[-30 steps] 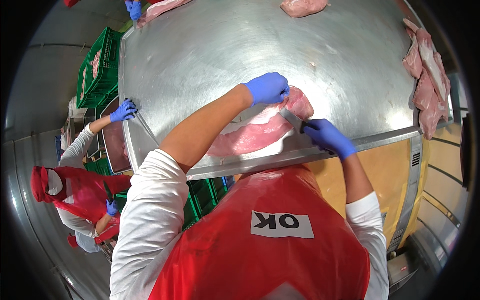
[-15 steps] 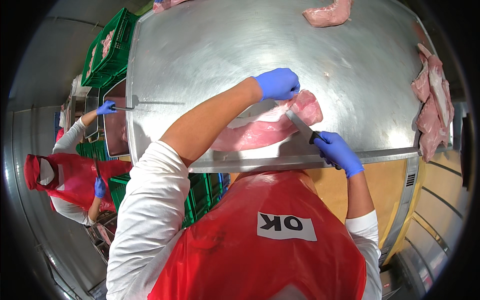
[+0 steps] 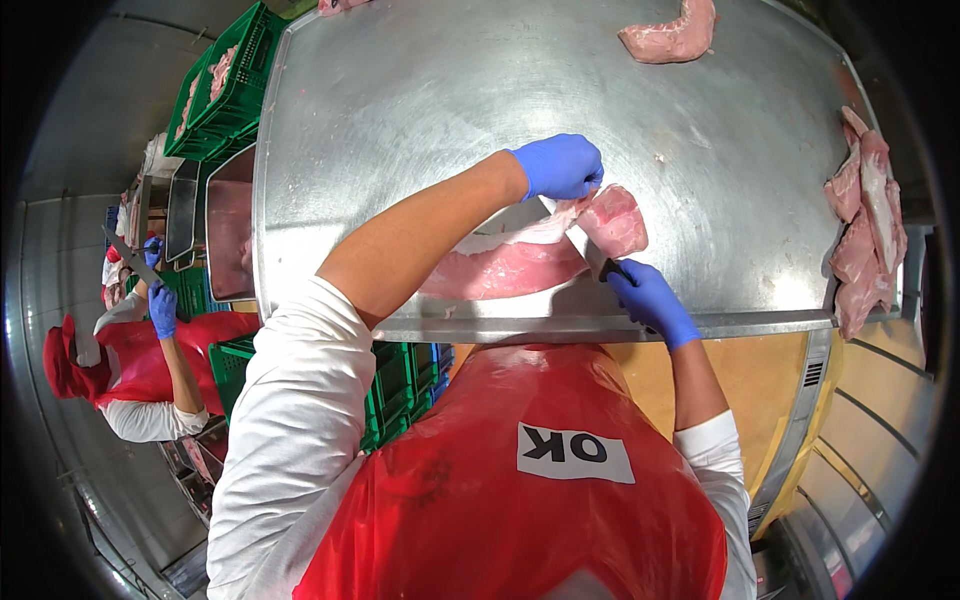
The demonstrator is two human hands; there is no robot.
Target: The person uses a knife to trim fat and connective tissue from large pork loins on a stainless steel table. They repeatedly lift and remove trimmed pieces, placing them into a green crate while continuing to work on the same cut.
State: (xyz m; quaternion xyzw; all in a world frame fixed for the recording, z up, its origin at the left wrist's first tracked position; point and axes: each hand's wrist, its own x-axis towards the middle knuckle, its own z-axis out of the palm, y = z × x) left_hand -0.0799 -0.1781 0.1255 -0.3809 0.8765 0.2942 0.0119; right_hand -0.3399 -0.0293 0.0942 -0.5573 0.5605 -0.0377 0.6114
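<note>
A long pale-pink piece of meat [image 3: 510,270] lies along the near edge of the steel table [image 3: 400,130]. My left hand [image 3: 560,167], in a blue glove, is closed on a whitish strip at the meat's upper side, pulling it taut. In my blue-gloved right hand [image 3: 652,302] is a dark-handled knife [image 3: 597,256]. Its blade crosses the meat between the long part and a thick end piece [image 3: 614,220] on the right. The blade's tip is hidden beneath the strip and meat. I cannot tell whether the end piece is fully severed.
A curved piece of meat [image 3: 675,35] lies at the far side, and several pieces [image 3: 868,220] hang over the right edge. Green crates [image 3: 240,90] and a steel bin [image 3: 232,165] stand at the left. Beyond, a co-worker in a red apron [image 3: 150,350] holds a knife [image 3: 130,255].
My right hand has moved left with the knife, and the blade has passed down into the meat, opening a gap before the end piece. The co-worker has brought both hands together around a knife.
</note>
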